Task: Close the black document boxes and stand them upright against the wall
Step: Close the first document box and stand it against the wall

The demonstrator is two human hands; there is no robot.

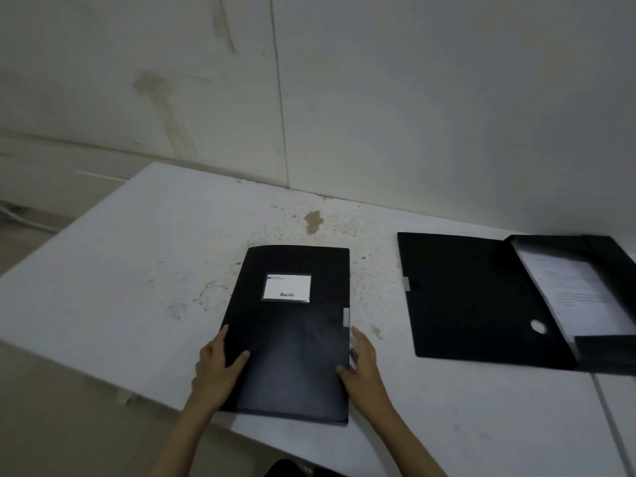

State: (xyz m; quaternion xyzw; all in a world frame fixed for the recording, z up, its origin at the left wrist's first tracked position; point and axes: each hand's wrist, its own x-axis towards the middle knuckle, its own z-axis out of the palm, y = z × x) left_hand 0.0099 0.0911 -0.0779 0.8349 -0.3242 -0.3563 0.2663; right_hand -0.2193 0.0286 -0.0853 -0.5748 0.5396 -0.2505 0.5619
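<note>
Both hands lay nearest the lens, gripping the closed box [292,335] by its long sides near the front corner of the white table [120,287]. On the left hand [215,370], the thumb rested on the lid and the fingers curled over the edge; the right hand [361,363] pressed flat against the opposite edge, thumb on top, fingers spread and blurred. This box lay flat, well short of the wall [413,115], its near end overhanging the table's edge. Its white label [287,287] carried a blue strip and a dark logo, both too blurred to read. A pale clasp tab [346,316] showed on its right edge. Well apart to the right, the open box [481,297] lay with its lid spread flat, a round finger hole [538,326] in the spine. Printed sheets [578,297] inside were illegible, and the frame cut off its far side.
</note>
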